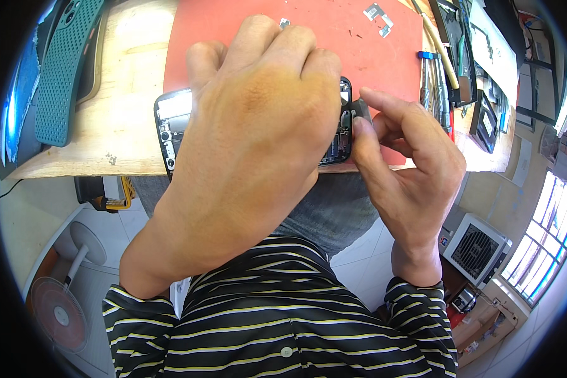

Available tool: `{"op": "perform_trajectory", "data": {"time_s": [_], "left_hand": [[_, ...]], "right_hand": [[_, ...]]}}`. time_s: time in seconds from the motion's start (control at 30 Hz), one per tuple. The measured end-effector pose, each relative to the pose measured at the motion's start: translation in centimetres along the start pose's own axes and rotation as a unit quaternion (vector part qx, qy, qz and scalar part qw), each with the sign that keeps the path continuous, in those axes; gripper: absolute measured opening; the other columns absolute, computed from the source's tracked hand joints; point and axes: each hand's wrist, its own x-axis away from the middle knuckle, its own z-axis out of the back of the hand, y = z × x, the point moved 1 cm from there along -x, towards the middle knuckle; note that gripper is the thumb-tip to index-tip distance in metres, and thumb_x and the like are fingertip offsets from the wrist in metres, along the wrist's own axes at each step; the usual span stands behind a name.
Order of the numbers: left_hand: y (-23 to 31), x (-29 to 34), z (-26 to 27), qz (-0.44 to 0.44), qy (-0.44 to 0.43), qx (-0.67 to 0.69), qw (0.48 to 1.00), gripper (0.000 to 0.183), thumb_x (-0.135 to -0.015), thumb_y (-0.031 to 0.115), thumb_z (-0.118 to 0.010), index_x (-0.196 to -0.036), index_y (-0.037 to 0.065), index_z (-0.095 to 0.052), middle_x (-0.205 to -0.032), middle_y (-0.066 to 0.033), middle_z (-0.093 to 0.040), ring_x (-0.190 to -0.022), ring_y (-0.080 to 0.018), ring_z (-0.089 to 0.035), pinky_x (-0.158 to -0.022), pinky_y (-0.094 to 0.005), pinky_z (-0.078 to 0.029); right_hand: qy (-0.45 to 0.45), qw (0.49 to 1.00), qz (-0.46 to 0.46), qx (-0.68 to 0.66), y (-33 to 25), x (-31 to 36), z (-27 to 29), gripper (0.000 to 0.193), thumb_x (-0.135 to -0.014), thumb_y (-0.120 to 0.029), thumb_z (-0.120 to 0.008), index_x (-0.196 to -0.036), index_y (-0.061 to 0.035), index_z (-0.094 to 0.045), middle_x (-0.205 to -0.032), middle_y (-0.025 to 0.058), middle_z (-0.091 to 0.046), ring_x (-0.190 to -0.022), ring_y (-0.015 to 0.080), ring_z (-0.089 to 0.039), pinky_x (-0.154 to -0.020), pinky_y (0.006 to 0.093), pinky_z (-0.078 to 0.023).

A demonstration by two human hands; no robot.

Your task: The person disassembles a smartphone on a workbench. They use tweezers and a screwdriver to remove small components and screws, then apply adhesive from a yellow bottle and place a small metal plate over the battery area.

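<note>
In the head view, take the red mat [394, 69] as your reference: the opened phone [175, 113] lies at its near edge, the phone's left end reaching past the mat's left side. Your left hand [252, 120] is over the middle of the phone, back up, fingers curled; its fingertips are hidden, so whether it grips anything cannot be told. Your right hand [416, 145], at the mat's near right corner, has thumb and index finger closed on a small dark piece [362, 112] beside the phone's right end; whether that piece is attached cannot be told. Steady the phone by its frame, since pressure on the exposed parts may damage them. Hold the dark piece lightly and level; if it resists, check for a connection before pulling. Leave the metal plate [378, 19] and the tiny dark bits [355, 33] undisturbed at the mat's far right, where a brushing sleeve could scatter them. Tilt your left wrist aside if it blocks your sight of the work.
</note>
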Motion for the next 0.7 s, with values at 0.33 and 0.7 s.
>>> {"op": "perform_trajectory", "data": {"time_s": [0.33, 0.7], "left_hand": [[0.48, 0.69, 0.19, 0.022, -0.01, 0.026, 0.999, 0.042, -0.075, 0.02, -0.087, -0.112, 0.009, -0.069, -0.117, -0.0068, -0.065, -0.123, -0.0322, -0.057, -0.103, -0.047, -0.036], [0.84, 1.06, -0.29, 0.033, 0.002, 0.024, 0.999, 0.055, -0.066, 0.017, -0.092, -0.115, 0.01, -0.067, -0.122, -0.008, -0.064, -0.126, -0.0338, -0.055, -0.104, -0.0491, -0.036]], "right_hand": [[-0.003, 1.0, 0.003, 0.004, 0.11, -0.05, 0.11, 0.032, -0.088, 0.008, -0.077, -0.119, 0.0022, -0.077, -0.082, 0.0037, -0.069, -0.076, 0.0086, -0.069, -0.076, 0.0263, -0.062], [-0.013, 1.0, -0.016, -0.022, 0.57, 0.04, -0.06, 0.031, -0.088, 0.008, -0.076, -0.119, 0.0032, -0.076, -0.083, 0.0028, -0.069, -0.075, 0.0083, -0.069, -0.076, 0.0254, -0.062]]}}
